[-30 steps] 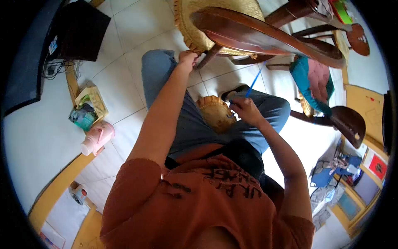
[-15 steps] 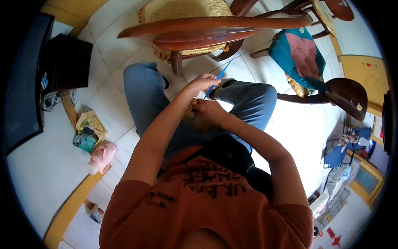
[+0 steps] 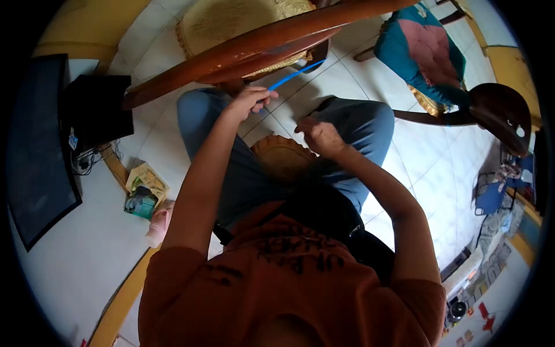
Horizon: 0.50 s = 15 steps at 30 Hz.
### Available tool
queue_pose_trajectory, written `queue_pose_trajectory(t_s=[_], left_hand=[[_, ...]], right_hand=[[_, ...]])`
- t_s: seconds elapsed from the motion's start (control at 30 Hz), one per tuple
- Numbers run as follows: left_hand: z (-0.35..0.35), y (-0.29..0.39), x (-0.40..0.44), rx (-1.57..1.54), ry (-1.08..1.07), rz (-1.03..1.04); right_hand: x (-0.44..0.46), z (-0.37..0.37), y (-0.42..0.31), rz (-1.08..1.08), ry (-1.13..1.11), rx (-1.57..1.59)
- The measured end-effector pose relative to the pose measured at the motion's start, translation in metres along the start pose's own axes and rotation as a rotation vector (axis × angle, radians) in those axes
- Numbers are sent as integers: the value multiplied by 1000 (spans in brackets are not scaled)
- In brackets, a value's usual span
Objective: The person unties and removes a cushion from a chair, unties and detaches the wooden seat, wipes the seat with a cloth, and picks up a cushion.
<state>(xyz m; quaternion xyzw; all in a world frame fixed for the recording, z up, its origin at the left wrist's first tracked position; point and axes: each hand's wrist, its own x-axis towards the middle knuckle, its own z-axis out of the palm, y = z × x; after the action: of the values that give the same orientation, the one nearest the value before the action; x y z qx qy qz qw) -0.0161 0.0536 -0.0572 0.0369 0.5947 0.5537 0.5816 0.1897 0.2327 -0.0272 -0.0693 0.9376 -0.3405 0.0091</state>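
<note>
White tiled floor (image 3: 425,147) below; left hand (image 3: 250,104) pinches thin blue strip (image 3: 289,77), probably steadying its projecting length; right hand (image 3: 321,138) curled, contents unclear.

The pale tiled floor (image 3: 416,159) carries a gold-seated chair (image 3: 248,52) and a teal-cushioned chair (image 3: 500,110).

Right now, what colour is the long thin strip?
The long thin strip is bright blue, best seen in the head view.
</note>
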Motion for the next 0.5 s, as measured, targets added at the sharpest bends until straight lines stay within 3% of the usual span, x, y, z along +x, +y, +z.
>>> queue_pose_trajectory(t_s=[0.03, 0.23, 0.4, 0.5], left_hand=[[-3, -3, -10, -45, -37, 10], [-39, -26, -59, 195, 204, -26], [-71, -21, -69, 212, 445, 128], [-92, -28, -58, 201, 394, 171]], right_hand=[[6, -2, 7, -11, 54, -33], [55, -6, -2, 75, 120, 67], [83, 10, -12, 25, 77, -27], [97, 19, -17, 27, 49, -80]])
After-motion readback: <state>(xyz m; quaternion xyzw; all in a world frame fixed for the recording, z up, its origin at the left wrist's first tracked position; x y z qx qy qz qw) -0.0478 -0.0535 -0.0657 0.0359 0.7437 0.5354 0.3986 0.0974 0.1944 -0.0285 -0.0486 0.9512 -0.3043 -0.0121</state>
